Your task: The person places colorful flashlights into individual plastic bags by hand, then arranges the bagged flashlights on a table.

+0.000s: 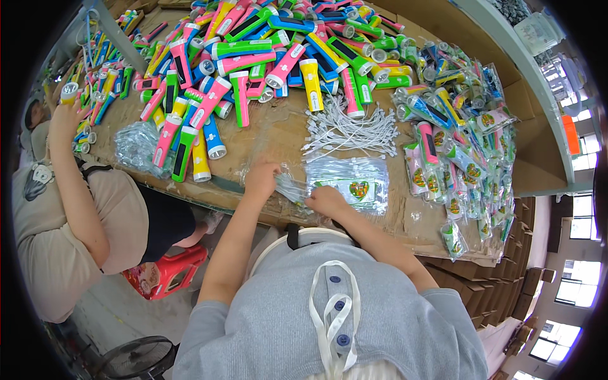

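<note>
Both of my hands are at the table's near edge, with clear plastic bags (290, 189) stretched between them. My left hand (261, 180) pinches the bags at their left end. At the other end, the fingers of my right hand (328, 201) are closed on the plastic; fine detail at the fingertips is too small to make out. Just right of the bags lies a stack of clear packaging (373, 180) with a printed heart-shaped picture on top. White charging cables (351, 130) lie in a loose heap behind that stack.
A large pile of colourful flashlights (244, 62) covers the back. Bagged flashlights (465, 158) are heaped at the right, and more clear bags (140, 147) lie left. A co-worker (82, 209) beside a red stool (166, 272) holds up a yellow flashlight (69, 94).
</note>
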Demonstrator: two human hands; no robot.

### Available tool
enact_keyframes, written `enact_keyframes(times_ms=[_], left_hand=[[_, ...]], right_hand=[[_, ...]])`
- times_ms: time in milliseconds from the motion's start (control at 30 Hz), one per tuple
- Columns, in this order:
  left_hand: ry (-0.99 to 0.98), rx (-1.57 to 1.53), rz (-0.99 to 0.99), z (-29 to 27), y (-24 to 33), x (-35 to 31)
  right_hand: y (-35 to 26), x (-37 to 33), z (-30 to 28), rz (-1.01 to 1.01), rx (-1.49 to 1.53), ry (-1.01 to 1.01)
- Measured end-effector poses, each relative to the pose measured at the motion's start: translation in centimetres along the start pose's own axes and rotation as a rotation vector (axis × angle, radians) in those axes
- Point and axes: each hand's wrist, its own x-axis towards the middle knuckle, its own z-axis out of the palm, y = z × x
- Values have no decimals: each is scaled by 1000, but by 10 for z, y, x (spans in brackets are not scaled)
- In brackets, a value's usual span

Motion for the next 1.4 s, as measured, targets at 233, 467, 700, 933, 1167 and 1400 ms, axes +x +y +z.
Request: enact_keyframes(times_ms=[233, 467, 700, 933, 1167, 1400], left_hand=[[130, -351, -5, -1, 11, -16], [241, -613, -78, -19, 59, -31], [245, -874, -425, -23, 32, -31], [391, -648, -296, -23, 37, -38], [346, -701, -324, -15, 19, -43], [295, -1065, -453, -22, 25, -28]], right_hand=[[2, 13, 2, -382, 339, 245], [-23, 25, 2, -64, -394, -269], [-16, 95, -120, -347, 166, 134], [31, 207, -138, 108, 217, 602], [-9, 107, -91, -470, 849, 520], [-22, -23, -38, -374, 65, 102]])
